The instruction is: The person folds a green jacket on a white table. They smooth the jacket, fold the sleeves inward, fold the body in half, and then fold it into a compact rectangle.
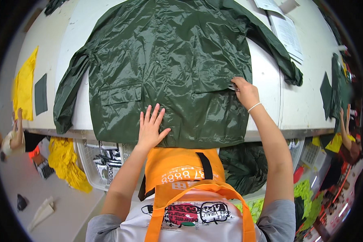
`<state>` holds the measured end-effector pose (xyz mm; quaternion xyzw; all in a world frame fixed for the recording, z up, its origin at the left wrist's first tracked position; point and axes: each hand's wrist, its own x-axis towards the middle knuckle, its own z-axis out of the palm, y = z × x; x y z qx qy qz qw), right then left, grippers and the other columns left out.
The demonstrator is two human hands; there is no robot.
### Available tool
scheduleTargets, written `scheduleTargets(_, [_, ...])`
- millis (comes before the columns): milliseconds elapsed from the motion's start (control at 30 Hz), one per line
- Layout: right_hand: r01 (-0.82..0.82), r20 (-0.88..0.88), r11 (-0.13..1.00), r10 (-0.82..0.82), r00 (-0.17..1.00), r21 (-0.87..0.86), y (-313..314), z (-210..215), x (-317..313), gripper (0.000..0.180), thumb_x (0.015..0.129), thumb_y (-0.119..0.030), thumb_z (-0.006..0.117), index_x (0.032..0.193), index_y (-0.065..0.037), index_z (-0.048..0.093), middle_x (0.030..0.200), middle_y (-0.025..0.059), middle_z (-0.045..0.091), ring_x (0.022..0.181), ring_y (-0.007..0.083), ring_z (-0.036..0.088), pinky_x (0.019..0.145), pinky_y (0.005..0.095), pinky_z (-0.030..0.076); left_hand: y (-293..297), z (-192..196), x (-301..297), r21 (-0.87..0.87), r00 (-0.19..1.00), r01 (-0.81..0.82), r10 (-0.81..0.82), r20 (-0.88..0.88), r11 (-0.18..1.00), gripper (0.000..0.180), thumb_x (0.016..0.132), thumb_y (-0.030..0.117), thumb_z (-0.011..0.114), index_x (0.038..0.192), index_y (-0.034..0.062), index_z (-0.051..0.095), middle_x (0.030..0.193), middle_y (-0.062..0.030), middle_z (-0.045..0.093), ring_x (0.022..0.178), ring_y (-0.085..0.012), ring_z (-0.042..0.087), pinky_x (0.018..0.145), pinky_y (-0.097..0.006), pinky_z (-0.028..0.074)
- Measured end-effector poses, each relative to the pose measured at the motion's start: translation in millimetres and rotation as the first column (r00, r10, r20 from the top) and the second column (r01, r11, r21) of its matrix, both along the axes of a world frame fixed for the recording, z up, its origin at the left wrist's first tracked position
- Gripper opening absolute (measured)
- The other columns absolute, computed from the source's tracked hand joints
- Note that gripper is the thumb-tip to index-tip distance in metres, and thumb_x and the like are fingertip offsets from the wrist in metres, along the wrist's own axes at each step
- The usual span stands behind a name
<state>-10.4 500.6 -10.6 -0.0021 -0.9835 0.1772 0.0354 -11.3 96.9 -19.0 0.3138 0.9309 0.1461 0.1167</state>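
Note:
A shiny dark green jacket (165, 72) lies spread out, its bottom hem at the table's near edge and its sleeves out to both sides. My left hand (150, 130) rests flat on its lower front, fingers spread, right of the left pocket flap (121, 94). At the outer end of the right pocket flap (213, 84), my right hand (247, 93) is closed in a pinch. Something small and light grey peeks out under those fingers; its kind is not clear.
On the white table (266, 76) lie yellow fabric (25, 84), a dark green rectangle (40, 94) and printed sheets (286, 36). Beneath its near edge are a white basket (84, 169), yellow cloth (66, 163) and dark green material (244, 167). People work at both far sides.

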Motion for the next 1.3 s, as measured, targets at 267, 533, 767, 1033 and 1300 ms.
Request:
scheduleTargets(267, [0.243, 0.272, 0.917, -0.157, 0.949, -0.317, 55.5, -4.0, -103.5, 0.02, 0.073, -0.022, 0.075, 0.077, -0.003, 0.069, 0.075, 0.0122, 0.066, 0.071, 0.0264, 0.063, 0.067, 0.0347, 0.049, 9.7, 0.8, 2.4, -0.051, 1.0, -0.013, 0.011, -0.026, 0.999, 0.076, 0.076, 0.043, 0.066, 0.14, 0.016, 0.039, 0.151, -0.0071, 0.027, 0.139, -0.0341, 0.021, 0.111, -0.054, 0.015])
scheduleTargets(533, [0.336, 0.376, 0.836, -0.171, 0.911, -0.434, 63.4, -23.7, -101.0, 0.022, 0.071, -0.022, 0.078, 0.078, -0.002, 0.07, 0.074, 0.0131, 0.067, 0.069, 0.0237, 0.063, 0.068, 0.0336, 0.049, 15.9, -3.5, -2.4, -0.065, 0.999, 0.005, -0.008, -0.05, 0.998, 0.075, 0.074, 0.043, 0.066, 0.138, 0.0121, 0.041, 0.149, -0.0095, 0.031, 0.137, -0.0362, 0.024, 0.11, -0.054, 0.016])
scheduleTargets(767, [0.15, 0.385, 0.875, 0.045, 0.922, -0.46, 53.4, 35.1, -28.0, 0.024, 0.076, -0.025, 0.072, 0.081, -0.002, 0.068, 0.076, 0.0145, 0.066, 0.073, 0.0264, 0.064, 0.07, 0.0346, 0.05, 14.2, -10.3, -0.6, -0.143, 0.998, 0.01, -0.018, -0.053, 0.99, 0.078, 0.076, 0.046, 0.063, 0.139, 0.0089, 0.038, 0.15, -0.0118, 0.029, 0.138, -0.0379, 0.022, 0.11, -0.056, 0.014])
scheduleTargets(1033, [0.687, 0.027, 0.09, -0.987, 0.158, -0.721, 269.1, -24.4, 50.1, 0.063, 0.074, -0.017, 0.078, 0.124, 0.005, 0.046, 0.118, 0.0164, 0.052, 0.098, 0.0236, 0.055, 0.087, 0.0319, 0.046, 26.9, -3.3, -1.3, -0.21, 0.995, 0.002, -0.023, -0.094, 0.978, 0.077, 0.077, 0.04, 0.063, 0.141, 0.0079, 0.034, 0.151, -0.0125, 0.026, 0.139, -0.0374, 0.021, 0.111, -0.054, 0.014])
scheduleTargets(1300, [0.193, -0.336, 0.633, -0.615, 0.714, -0.75, 114.0, 52.6, 61.4, 0.046, 0.063, 0.015, 0.058, 0.104, -0.005, 0.056, 0.1, 0.0053, 0.056, 0.085, 0.0154, 0.056, 0.072, 0.0243, 0.047, 174.2, 65.8, -8.9, 0.425, 0.957, -0.277, 0.289, 0.038, 0.862, 0.045, 0.081, 0.013, 0.065, 0.123, 0.0029, 0.052, 0.119, -0.0131, 0.056, 0.117, -0.0281, 0.049, 0.097, -0.038, 0.039])
